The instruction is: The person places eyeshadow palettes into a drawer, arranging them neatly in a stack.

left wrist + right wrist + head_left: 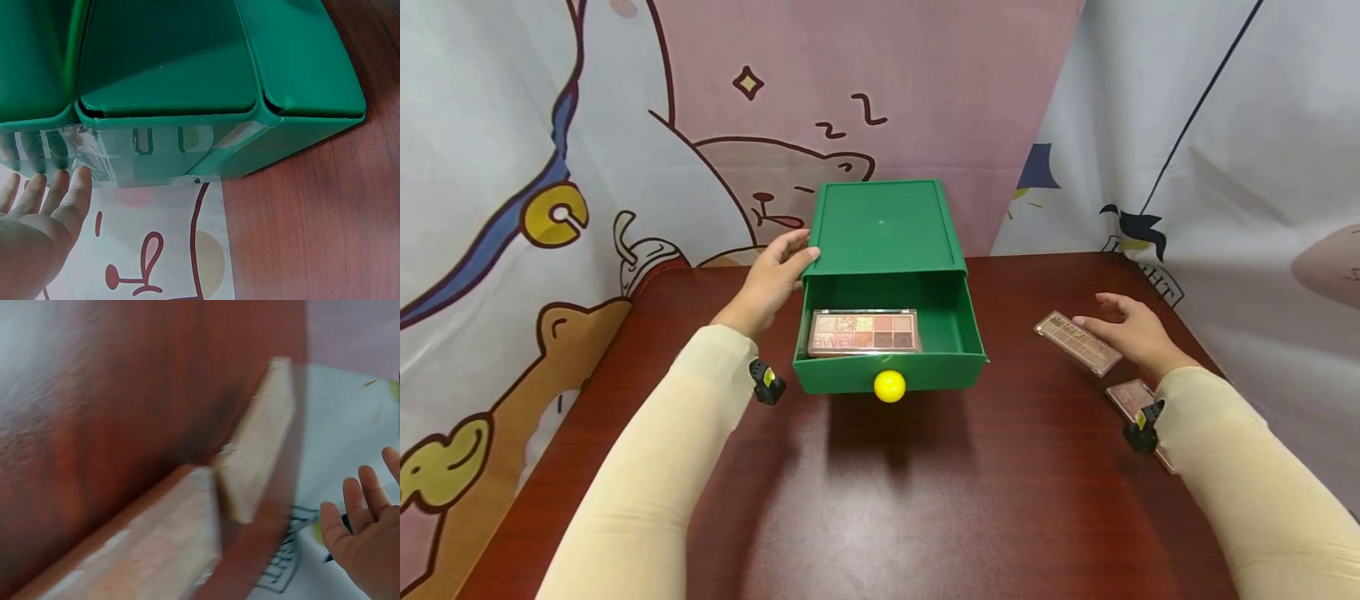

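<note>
- The far and side walls of the scene are covered by a printed cloth [962,75], on which a sleeping cartoon animal, a bell and a bird are drawn.
- A red-brown counter [865,517] is spread below, and light is reflected at its near middle.
- A green box [880,225] is set at the far middle of the counter; clear tape is seen along its left side in the left wrist view.
- A green drawer [842,377] is pulled out from the box toward the near side.
- Both arms are covered by cream sleeves [640,467].
- The left hand [767,283] is placed at the left side of the box, its fingers extended and its thumb by the top edge; nothing is gripped.
- The right hand [1138,333] is held at the right, just beside the far palette, its fingers loose and apart; nothing is gripped, and whether the thumb touches cannot be told.
- 3 palettes are seen: 1 pink-toned palette [865,332] is laid in the drawer's left part; 1 far palette [1078,342] and 1 near palette [1131,396] are laid on the counter at right, the latter partly hidden by the right wrist.
- A small black device [767,382] is worn on each wrist.
- A yellow ball knob [890,387] is fixed to the drawer's front.
</note>
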The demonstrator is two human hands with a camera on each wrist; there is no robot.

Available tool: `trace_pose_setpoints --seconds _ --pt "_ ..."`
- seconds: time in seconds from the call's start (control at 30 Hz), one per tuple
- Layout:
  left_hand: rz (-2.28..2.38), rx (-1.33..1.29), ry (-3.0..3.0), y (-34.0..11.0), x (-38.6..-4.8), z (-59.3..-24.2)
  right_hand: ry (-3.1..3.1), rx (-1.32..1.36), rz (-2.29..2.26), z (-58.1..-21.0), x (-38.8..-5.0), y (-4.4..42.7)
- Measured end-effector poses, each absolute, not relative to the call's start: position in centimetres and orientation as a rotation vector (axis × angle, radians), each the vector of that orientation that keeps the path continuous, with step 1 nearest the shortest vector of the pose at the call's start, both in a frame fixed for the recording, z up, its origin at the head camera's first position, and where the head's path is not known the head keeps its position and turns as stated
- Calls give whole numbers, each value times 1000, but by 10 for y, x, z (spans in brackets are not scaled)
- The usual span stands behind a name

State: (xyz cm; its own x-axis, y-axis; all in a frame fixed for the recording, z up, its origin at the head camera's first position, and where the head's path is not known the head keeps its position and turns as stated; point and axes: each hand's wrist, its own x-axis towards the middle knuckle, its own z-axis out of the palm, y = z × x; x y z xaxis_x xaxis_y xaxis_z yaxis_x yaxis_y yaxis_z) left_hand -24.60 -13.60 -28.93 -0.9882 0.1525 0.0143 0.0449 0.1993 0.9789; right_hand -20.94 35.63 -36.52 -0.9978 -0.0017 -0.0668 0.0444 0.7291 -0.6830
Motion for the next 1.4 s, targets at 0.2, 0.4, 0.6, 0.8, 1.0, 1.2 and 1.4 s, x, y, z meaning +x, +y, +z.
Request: trace_pose_setpoints --seconds 0.2,0.4,0.6,0.8,1.0,1.2,1.4 --pt "1921 199 2371 -136 -246 -290 2904 39 -987 -389 -210 369" --pt "1918 202 2375 -136 -247 -290 2937 73 -788 -401 -210 372" --pt "1931 200 2371 -135 -246 -290 2914 150 -620 -411 -213 374" --pt "1928 195 2374 -135 -247 -291 2865 217 -567 -418 -215 372" --pt "1926 202 2376 -135 -247 -290 2872 258 -537 -418 -214 369" --pt "1949 200 2359 -135 -248 -291 2868 250 -528 -418 -214 370" --pt "1957 206 2353 -135 -247 -291 2903 229 -513 -417 -217 367"
